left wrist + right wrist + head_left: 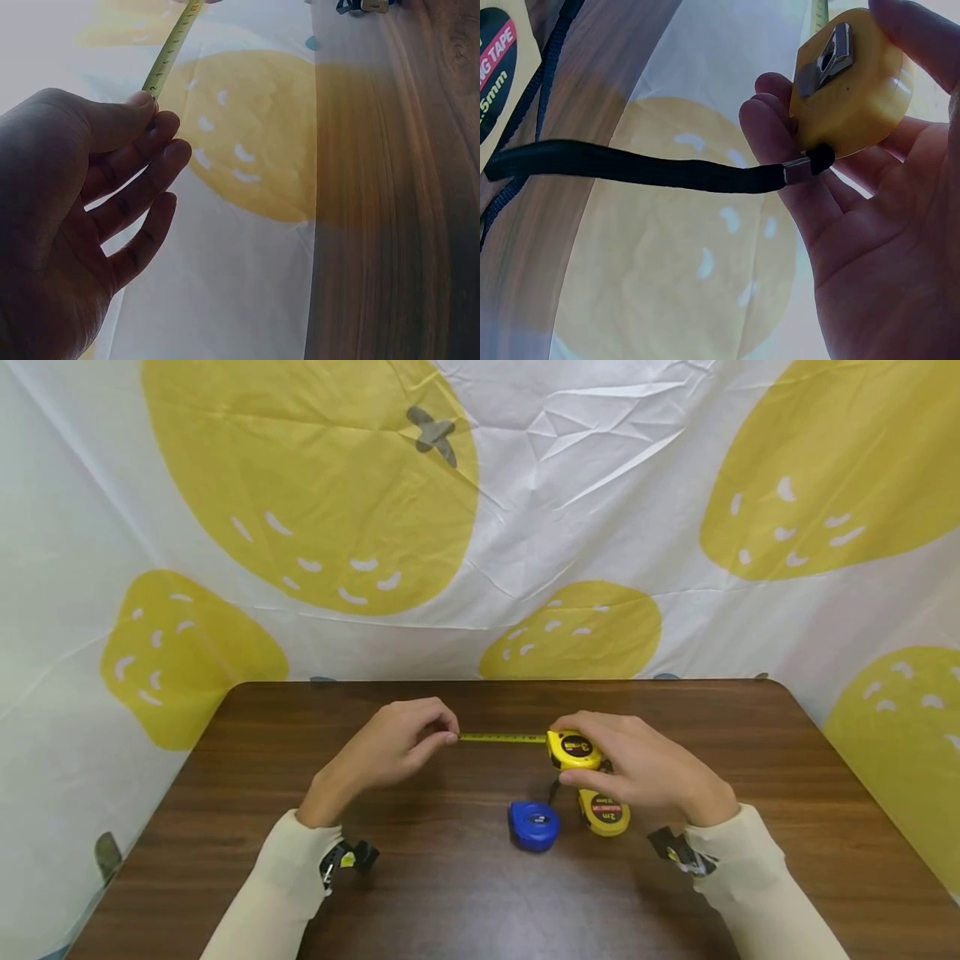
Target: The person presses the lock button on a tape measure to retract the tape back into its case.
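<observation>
My right hand [633, 756] grips a yellow tape measure [573, 750], labelled with a 3, between thumb and fingers. From its case a yellow blade [502, 738] runs out to the left, stretched straight. The thumb and index finger of my left hand [393, 739] pinch the blade's end; the other fingers are loosely bent in the left wrist view. A metal belt clip [834, 60] and a black wrist strap [645, 166] show on the held case in the right wrist view. Just below my right hand lies a second yellow tape measure [606, 814], marked 2m, partly hidden by it.
A blue tape measure [534, 825] lies on the brown wooden table [435, 885], left of the 2m one. Behind the table hangs a white cloth [510, 527] printed with large yellow fruit. Each wrist wears a black camera band [347, 858].
</observation>
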Tool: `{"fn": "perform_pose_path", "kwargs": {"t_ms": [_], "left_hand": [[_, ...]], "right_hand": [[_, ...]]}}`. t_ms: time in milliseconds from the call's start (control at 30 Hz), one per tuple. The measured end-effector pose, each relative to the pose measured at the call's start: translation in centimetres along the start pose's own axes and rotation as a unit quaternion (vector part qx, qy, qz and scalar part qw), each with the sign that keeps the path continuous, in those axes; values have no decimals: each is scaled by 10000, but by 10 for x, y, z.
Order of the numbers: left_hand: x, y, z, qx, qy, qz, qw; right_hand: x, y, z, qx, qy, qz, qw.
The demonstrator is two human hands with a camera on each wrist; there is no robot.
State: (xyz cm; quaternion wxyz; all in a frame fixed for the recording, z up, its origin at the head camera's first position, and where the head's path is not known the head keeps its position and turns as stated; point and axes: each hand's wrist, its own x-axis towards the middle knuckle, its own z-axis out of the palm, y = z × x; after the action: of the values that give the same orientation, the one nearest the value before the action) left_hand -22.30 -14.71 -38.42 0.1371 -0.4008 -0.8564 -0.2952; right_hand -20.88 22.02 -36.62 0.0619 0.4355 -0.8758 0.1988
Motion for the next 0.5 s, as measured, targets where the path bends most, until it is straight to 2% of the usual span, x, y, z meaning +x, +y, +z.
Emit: {"fn": "perform_pose_path", "kwargs": {"t_ms": [233,500], "left_hand": [[4,1,-1,63,-60,-81,9999],[8,4,0,58,-14,-15,10000]], "right_hand": [[6,-2,-1,39,-31,33,10000],[10,-3,0,77,-20,-47,10000]]}}
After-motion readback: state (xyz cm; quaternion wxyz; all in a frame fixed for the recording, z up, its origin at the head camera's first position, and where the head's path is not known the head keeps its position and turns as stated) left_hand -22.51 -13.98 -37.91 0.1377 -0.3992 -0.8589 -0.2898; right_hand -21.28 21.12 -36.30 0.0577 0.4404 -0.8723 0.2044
